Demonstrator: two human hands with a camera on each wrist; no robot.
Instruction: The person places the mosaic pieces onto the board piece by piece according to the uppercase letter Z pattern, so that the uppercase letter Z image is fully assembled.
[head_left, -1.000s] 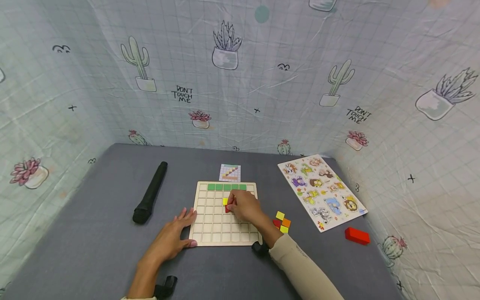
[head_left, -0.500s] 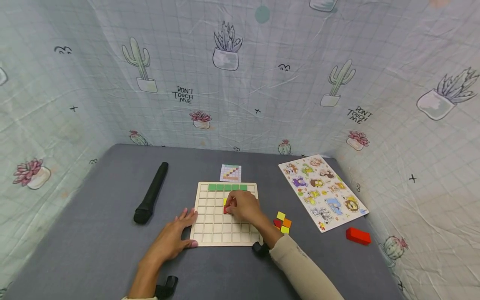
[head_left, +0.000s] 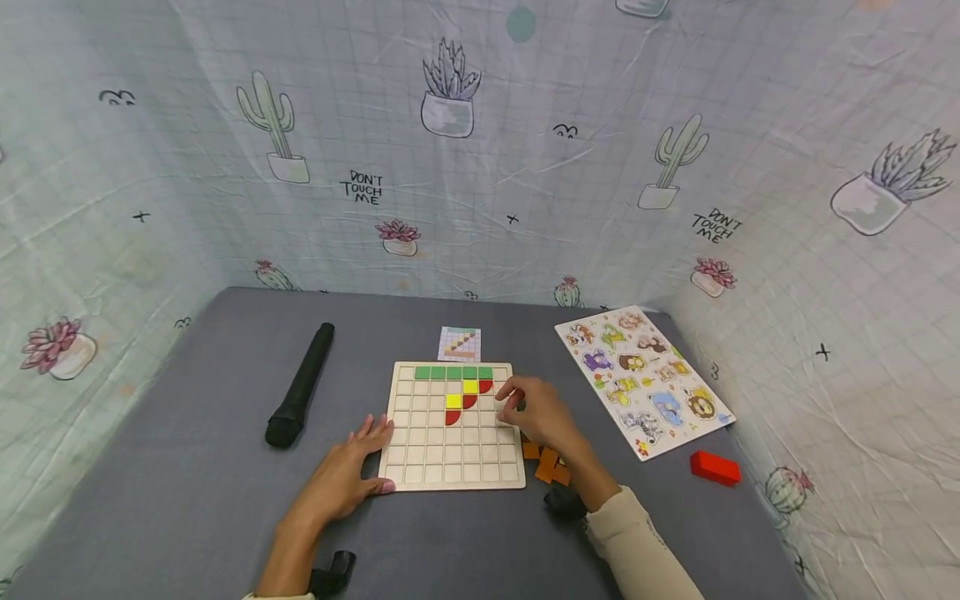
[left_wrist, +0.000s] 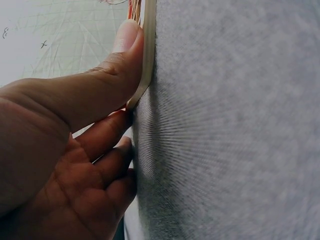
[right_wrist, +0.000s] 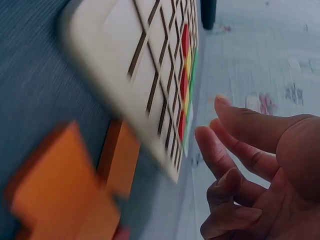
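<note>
My left hand (head_left: 348,471) rests at the left edge of a pale wooden grid board (head_left: 420,454); its thumb (left_wrist: 127,37) touches the rim in the left wrist view. My right hand (head_left: 542,408) hovers by the board's right edge, thumb and index finger a little apart with nothing between them. Several green tiles (head_left: 454,372) form a row near the board's top. Below them, yellow square tiles (head_left: 453,402) and red quarter-round tiles (head_left: 452,417) step down leftward. Orange tiles (head_left: 552,467) lie on the table beneath the right hand, partly hidden by it.
A small pattern card (head_left: 460,344) lies just beyond the board. To the left is a black microphone (head_left: 300,387). An animal sticker-style puzzle board (head_left: 645,383) and a red block (head_left: 715,468) lie at the right.
My right hand has let go of the lowest red quarter-round tile, which now lies in a board cell. The hand has moved right, over the loose tiles. My left hand stays put.
</note>
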